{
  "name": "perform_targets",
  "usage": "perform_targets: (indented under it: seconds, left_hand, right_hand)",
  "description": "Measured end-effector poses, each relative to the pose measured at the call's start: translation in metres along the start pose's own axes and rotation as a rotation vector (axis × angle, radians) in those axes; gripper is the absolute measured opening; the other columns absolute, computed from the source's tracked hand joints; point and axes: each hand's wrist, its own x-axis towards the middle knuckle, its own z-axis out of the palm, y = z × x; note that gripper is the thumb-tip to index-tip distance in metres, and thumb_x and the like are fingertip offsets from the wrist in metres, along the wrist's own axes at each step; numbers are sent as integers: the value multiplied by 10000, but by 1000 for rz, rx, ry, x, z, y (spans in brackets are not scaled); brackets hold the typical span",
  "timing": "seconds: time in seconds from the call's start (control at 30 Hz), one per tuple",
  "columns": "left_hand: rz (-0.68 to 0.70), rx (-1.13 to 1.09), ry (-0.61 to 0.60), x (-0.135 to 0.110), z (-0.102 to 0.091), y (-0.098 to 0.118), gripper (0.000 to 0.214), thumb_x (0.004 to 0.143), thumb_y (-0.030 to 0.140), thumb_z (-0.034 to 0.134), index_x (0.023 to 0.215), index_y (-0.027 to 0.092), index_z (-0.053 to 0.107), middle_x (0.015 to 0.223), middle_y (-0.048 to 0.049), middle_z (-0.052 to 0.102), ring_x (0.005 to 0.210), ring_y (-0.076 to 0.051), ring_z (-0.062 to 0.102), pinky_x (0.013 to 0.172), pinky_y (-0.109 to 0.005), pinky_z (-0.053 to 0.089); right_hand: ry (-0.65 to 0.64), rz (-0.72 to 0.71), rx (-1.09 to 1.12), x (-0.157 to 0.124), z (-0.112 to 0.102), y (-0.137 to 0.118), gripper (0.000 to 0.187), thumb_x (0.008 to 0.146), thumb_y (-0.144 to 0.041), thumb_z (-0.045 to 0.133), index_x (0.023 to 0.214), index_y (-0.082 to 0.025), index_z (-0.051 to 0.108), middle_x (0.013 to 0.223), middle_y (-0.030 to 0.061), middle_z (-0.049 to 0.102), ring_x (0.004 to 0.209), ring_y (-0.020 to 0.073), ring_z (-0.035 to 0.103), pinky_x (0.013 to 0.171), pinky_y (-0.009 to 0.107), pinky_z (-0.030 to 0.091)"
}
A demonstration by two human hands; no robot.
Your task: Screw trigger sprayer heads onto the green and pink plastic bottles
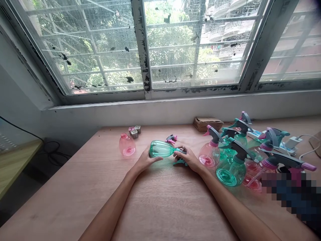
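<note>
A green spray bottle (160, 149) lies sideways between my hands, just above the table. Its base is in my left hand (146, 158), the thumb along the underside. At the neck, my right hand (187, 157) has its fingers wrapped round the grey and green spray head (181, 161), partly hiding it. A pink bottle without a spray head (127, 145) stands to the left of my left hand. Behind the green bottle lies a loose grey and pink spray head (171, 138) with a thin tube reaching right.
Several pink and green spray bottles (230, 172) with heads stand at the right, near a power strip (286, 147) with a cable. Small cubes (134, 134) lie behind the pink bottle. A cardboard box (207, 124) sits by the wall. A blurred area covers the right edge.
</note>
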Motion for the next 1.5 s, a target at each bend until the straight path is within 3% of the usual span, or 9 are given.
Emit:
perform_targets:
  seconds: [0.23,0.43,0.57,0.67,0.77,0.93,1.03,1.23,1.5]
  left_hand:
    - [-7,12,-5,-1,0,-2,828,781,385,809,1478,261,379,1335,-94,620,1188,-294,616,1027,-430,489]
    - [-21,11,-3,-1,-1,2,567,888,463,681,1370,212,519,1250,-101,669,1119,-283,638,973,-395,508]
    - [-31,17,-1,0,-1,-7,766,852,442,727,1504,260,369,1230,-78,673,1049,-258,656,919,-395,532]
    - [-25,17,2,-1,0,-8,922,807,399,782,1556,289,256,1302,-79,635,1102,-253,635,973,-417,510]
    - [-6,4,-7,-1,-1,-2,837,802,405,791,1504,280,353,1373,-84,598,1210,-265,592,1029,-395,480]
    - [-10,8,-7,1,-1,1,535,873,483,691,1321,228,547,1250,-91,670,1148,-284,627,1002,-406,495]
    - [-11,17,-8,2,-1,-6,590,844,475,725,1345,229,534,1250,-90,672,1157,-293,624,1021,-432,483]
    - [7,15,-10,1,-2,-9,935,781,402,805,1541,264,278,1410,-109,581,1293,-299,550,1111,-471,413]
    - [25,35,-16,2,0,-6,637,781,416,809,1326,228,538,1254,-94,672,1181,-296,616,1048,-442,470]
  right_hand:
    - [2,-1,-12,-1,0,-3,349,778,-454,792,948,-196,630,763,-1,723,617,169,679,642,326,548]
    - [-5,-7,-1,1,0,1,371,767,-443,806,986,-209,619,775,-16,717,617,167,681,650,331,553]
    - [25,-17,4,1,0,1,352,774,-469,793,929,-209,614,783,-10,721,617,169,683,646,329,546]
    - [32,-18,5,1,0,1,357,776,-478,790,929,-208,614,792,-2,730,618,169,687,644,326,545]
    - [14,-12,4,1,1,1,376,760,-468,809,958,-211,618,800,-5,735,616,168,687,654,336,557]
    - [3,-1,-4,1,1,2,392,745,-466,822,969,-214,621,781,-13,734,610,167,685,656,343,565]
    - [13,-2,-8,1,1,2,395,748,-485,814,960,-211,623,793,-5,735,613,173,683,643,347,568]
    - [17,-12,-16,1,1,1,360,764,-490,800,903,-207,626,785,1,733,611,168,681,640,329,552]
    - [2,-6,-13,2,1,3,399,759,-488,803,990,-223,615,794,-16,728,622,166,685,657,340,571]
